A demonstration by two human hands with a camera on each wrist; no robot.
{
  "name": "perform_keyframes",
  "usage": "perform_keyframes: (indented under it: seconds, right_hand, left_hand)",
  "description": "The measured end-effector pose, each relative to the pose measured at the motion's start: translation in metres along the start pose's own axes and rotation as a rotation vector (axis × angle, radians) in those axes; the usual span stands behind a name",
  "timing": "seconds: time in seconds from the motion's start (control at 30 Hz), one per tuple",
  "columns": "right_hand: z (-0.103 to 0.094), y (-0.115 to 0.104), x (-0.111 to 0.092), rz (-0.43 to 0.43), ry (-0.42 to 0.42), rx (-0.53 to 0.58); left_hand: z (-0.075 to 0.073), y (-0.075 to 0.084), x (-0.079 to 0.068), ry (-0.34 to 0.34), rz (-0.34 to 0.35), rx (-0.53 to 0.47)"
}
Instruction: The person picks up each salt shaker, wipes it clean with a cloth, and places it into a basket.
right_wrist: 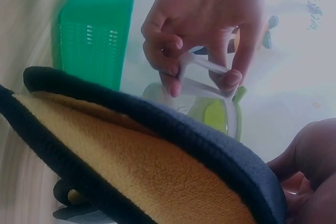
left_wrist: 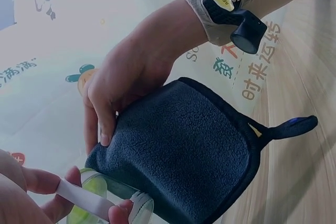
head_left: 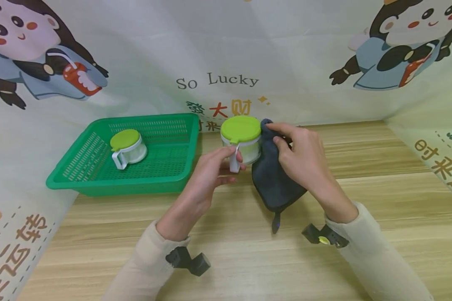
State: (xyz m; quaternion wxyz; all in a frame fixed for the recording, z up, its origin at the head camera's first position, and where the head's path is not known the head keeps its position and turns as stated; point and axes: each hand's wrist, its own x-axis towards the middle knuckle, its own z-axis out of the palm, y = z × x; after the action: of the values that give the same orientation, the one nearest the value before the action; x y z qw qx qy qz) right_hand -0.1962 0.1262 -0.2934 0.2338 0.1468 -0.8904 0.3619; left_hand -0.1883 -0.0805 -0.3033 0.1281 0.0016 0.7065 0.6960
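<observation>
My left hand [head_left: 211,171] grips the white handle [head_left: 234,161] of a clear jar with a bright green lid [head_left: 241,128], held upright above the wooden table. Against the jar's right side hangs a folded dark grey cloth [head_left: 276,179], pinched near its top corner by my right hand [head_left: 303,152]. In the right wrist view the inner side of the cloth [right_wrist: 142,156] is orange-yellow. A hanging loop [left_wrist: 294,128] sticks out from one corner. The left wrist view shows the cloth covering part of the jar.
A green plastic basket [head_left: 135,186] stands at the left on the wooden table [head_left: 248,259]. Inside it sits a second handled jar with a green lid [head_left: 125,139]. A printed white sheet [head_left: 286,50] with cartoon figures and lettering encloses the back and sides.
</observation>
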Motion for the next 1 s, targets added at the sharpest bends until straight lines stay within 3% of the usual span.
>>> perform_keyframes:
  seconds: [1.0]
  right_hand:
    - [-0.013,0.002,0.003,0.038,-0.010,0.018]
  left_hand:
    - [0.008,0.001,-0.005,-0.016,0.022,0.048]
